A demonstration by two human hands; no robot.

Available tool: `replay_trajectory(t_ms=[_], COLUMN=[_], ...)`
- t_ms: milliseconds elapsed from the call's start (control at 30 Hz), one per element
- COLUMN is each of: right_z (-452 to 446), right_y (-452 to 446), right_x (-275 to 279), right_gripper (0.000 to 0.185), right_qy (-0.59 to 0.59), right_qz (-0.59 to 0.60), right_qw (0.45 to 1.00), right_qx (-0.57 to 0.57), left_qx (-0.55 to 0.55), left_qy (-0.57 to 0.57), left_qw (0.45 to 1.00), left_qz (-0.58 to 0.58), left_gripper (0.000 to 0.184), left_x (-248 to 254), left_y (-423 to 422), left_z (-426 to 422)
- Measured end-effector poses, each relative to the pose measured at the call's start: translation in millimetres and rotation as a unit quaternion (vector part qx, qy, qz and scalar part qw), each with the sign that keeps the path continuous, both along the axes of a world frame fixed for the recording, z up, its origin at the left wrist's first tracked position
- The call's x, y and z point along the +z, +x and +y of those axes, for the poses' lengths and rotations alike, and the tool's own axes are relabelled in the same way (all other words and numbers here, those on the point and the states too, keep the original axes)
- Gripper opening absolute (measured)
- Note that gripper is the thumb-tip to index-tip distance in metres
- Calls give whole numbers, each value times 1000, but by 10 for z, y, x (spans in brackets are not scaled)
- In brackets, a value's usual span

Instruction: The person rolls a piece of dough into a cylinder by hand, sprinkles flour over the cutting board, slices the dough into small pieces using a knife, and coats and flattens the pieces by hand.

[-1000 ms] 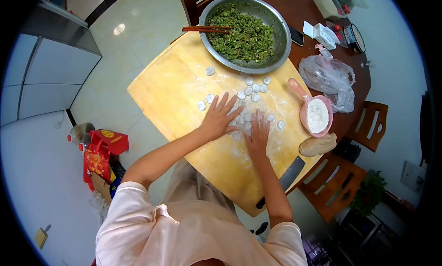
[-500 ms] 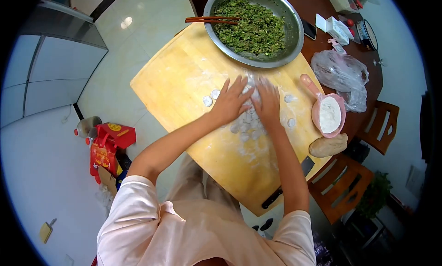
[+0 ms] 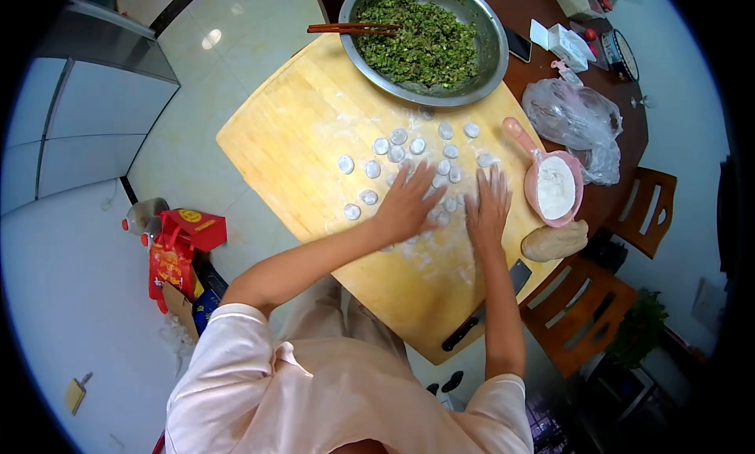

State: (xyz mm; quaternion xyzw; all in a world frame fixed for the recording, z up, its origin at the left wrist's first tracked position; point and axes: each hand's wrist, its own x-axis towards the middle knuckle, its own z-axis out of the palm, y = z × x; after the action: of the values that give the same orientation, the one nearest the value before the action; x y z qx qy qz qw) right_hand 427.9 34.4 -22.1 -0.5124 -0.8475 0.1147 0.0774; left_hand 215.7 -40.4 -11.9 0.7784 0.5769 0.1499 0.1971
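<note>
Small round floured dough pieces (image 3: 417, 146) lie scattered over the middle of a pale wooden board (image 3: 275, 136). My left hand (image 3: 406, 201) is spread flat over some of them, palm down, and hides what lies beneath it. To its right, my right hand (image 3: 488, 206) rests palm down with fingers stretched, next to more of the dough pieces. Neither hand grips anything. Loose flour dusts the wood around both hands. Near the right edge sits a pink scoop of white flour (image 3: 556, 188), with a larger lump of dough (image 3: 554, 241) just below it.
A metal bowl (image 3: 491, 80) of chopped green filling stands at the board's far edge, chopsticks (image 3: 354, 29) across its rim. A knife (image 3: 464, 333) lies near my right forearm. Beyond the board are a plastic bag (image 3: 572, 120), a phone (image 3: 517, 45) and wooden chairs (image 3: 578, 316).
The dough pieces, clustered before, are now spread more widely. My hands have moved apart and nearer to my body, the right one shifting to the right.
</note>
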Motion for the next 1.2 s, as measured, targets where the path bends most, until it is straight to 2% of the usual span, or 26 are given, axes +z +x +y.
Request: replay_trajectory(t_ms=[67, 167, 267, 367, 433, 500, 567, 633, 700, 800, 900, 933, 1033, 1167, 1200], right_z=[-298, -739, -578, -150, -56, -188, -535, -918, -1055, -776, -453, -422, -483, -458, -397], right_y=[284, -125, -713, -898, -676, -388, -149, -69, -302, -709, -818, -752, -451, -404, -428], right_x=[-146, -46, -41, -4, -54, -38, 18, -21, -26, -75, 17, 18, 36, 211, 224], right_gripper=[71, 72, 69, 67, 67, 68, 72, 75, 71, 62, 57, 53, 48, 43, 43], right_qy=[-20, -57, -17, -8, -12, -34, -68, -75, -68, -17, 12, -18, -42, -53, -46], right_qz=[40, 71, 58, 43, 35, 25, 26, 39, 75, 48, 48, 75, 102, 122, 140], right_qw=[999, 994, 991, 993, 995, 995, 989, 979, 969, 973, 983, 985, 981, 985, 985], right_qx=[-4, 65, 118, 114, 96, 86, 130, 186, 224, 226, 176, 157, 159, 110, 90], left_qx=[-56, -45, 54, 185, 180, 90, -8, -29, -5, 69, 136, 160, 153, 135, 136], left_qy=[-12, 51, 62, 60, 32, 15, 2, -27, 0, 32, 43, 50, 25, 64, 106], left_qw=[998, 994, 991, 981, 983, 996, 997, 999, 999, 996, 989, 986, 988, 983, 977], left_qz=[1, 84, 105, -20, -15, 17, 82, 14, 41, 55, 29, 18, -25, -103, -127], left_gripper=[78, 78, 76, 73, 71, 73, 78, 75, 73, 69, 68, 67, 64, 57, 52], left_x=[1, -153, -150, -214, -197, -93, -23, -51, -145, -207, -210, -206, -138, -154, -136], left_y=[-130, -530, -940, -865, -574, -295, -168, -248, -532, -907, -917, -874, -692, -524, -462], left_z=[-428, -668, -274, 153, 215, -34, -424, -821, -910, -626, -302, -219, -165, 23, 106])
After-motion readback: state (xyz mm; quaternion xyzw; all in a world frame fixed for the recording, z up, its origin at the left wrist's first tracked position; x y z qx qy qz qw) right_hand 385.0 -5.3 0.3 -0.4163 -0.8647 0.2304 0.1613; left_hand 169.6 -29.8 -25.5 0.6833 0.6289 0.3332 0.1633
